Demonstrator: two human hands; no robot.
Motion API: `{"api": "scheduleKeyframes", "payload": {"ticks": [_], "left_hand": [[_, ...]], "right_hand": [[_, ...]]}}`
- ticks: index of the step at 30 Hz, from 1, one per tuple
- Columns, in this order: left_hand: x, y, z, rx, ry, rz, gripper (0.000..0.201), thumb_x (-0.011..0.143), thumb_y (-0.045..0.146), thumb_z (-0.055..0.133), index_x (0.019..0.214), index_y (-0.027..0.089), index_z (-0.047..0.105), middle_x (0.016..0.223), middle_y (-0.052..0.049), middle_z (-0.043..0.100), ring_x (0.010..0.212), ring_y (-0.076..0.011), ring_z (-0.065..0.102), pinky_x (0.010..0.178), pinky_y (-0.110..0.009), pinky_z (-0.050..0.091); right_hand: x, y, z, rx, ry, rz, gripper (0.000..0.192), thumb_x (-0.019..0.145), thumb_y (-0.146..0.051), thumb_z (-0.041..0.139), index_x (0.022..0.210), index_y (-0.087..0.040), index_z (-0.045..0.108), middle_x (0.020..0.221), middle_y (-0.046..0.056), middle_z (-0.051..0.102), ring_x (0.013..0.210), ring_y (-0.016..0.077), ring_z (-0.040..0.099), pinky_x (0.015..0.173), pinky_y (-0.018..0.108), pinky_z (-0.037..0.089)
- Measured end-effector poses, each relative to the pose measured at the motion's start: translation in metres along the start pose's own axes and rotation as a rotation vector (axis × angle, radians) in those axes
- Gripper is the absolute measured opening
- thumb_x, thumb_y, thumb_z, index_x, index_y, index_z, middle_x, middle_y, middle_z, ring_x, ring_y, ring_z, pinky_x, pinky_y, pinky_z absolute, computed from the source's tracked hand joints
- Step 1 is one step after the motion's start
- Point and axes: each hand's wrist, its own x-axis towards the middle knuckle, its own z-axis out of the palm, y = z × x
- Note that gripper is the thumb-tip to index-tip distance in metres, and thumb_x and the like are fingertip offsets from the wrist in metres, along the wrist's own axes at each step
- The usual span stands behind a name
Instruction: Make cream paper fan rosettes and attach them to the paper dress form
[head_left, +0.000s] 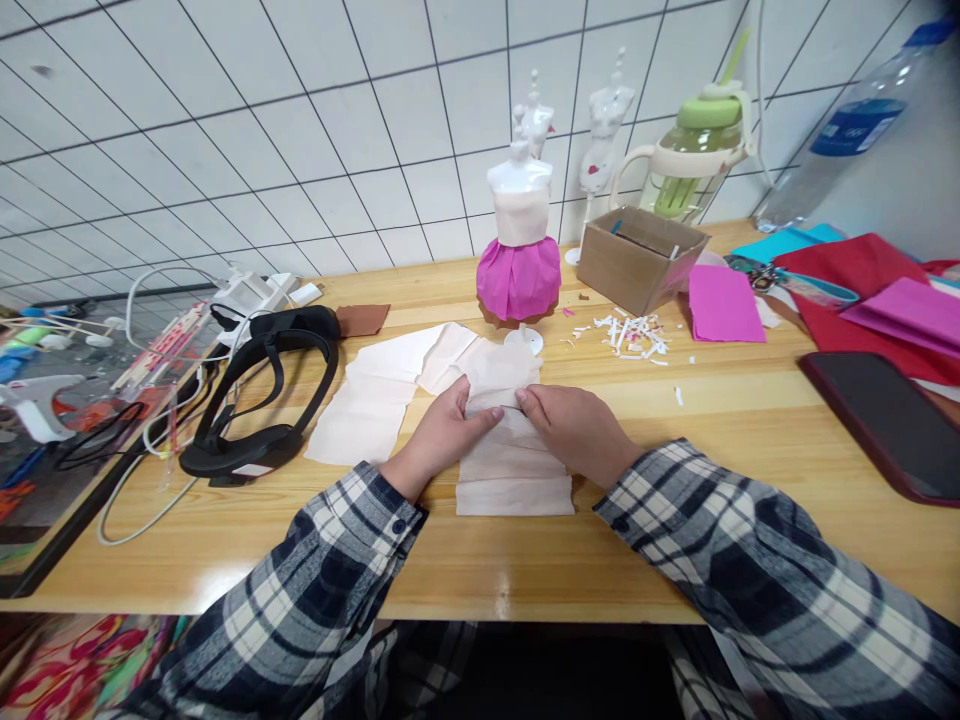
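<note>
A pale pink strip of crepe paper [514, 465], creased across, lies in front of me. My left hand [446, 430] pinches its left edge, the thumb stretched over the top. At the right edge my right hand [574, 425] grips the same strip, thumb and forefinger together and the other fingers curled. More pale crepe paper [371, 400] spreads on the table to the left, partly folded. Just beyond the hands stands a small white mannequin [520, 175] with a pale band round its chest and a bunched magenta skirt [517, 280].
White paper scraps [637, 338] lie before a cardboard box [637, 260]. Behind are another mannequin [606, 120], a green-lidded jug [694, 150] and a water bottle [840, 130]. A phone [892, 420] and coloured sheets [862, 270] lie right; a black headset [262, 400] and cables left.
</note>
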Motion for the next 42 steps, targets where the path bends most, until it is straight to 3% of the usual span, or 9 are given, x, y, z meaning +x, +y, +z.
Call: {"api": "scheduleKeyframes", "payload": {"ticks": [9,32,42], "left_hand": [[0.0,0.0,0.0,0.017,-0.012,0.005,0.058,0.08,0.036,0.07,0.132,0.016,0.053,0.137,-0.012,0.061,0.12,-0.0298,0.061,0.103,-0.045,0.047],[0.001,0.001,0.002,0.01,-0.014,-0.04,0.048,0.079,0.036,0.07,0.12,0.017,0.054,0.123,-0.01,0.066,0.109,-0.0263,0.063,0.096,-0.042,0.049],[0.001,-0.008,-0.001,-0.029,0.031,-0.071,0.041,0.078,0.037,0.071,0.109,0.019,0.053,0.095,-0.003,0.066,0.086,-0.019,0.064,0.078,-0.034,0.052]], "right_hand": [[0.0,0.0,0.0,-0.033,-0.004,-0.001,0.045,0.104,-0.042,0.026,0.087,-0.021,0.063,0.09,0.003,0.073,0.084,0.018,0.066,0.066,0.029,0.033],[-0.001,-0.003,0.0,-0.054,-0.017,0.004,0.044,0.105,-0.041,0.026,0.092,-0.022,0.064,0.092,0.004,0.073,0.085,0.0168,0.066,0.065,0.027,0.035],[0.0,0.003,-0.001,-0.086,0.01,0.005,0.045,0.105,-0.041,0.026,0.088,-0.021,0.063,0.089,0.003,0.073,0.081,0.017,0.066,0.064,0.028,0.032]]}}
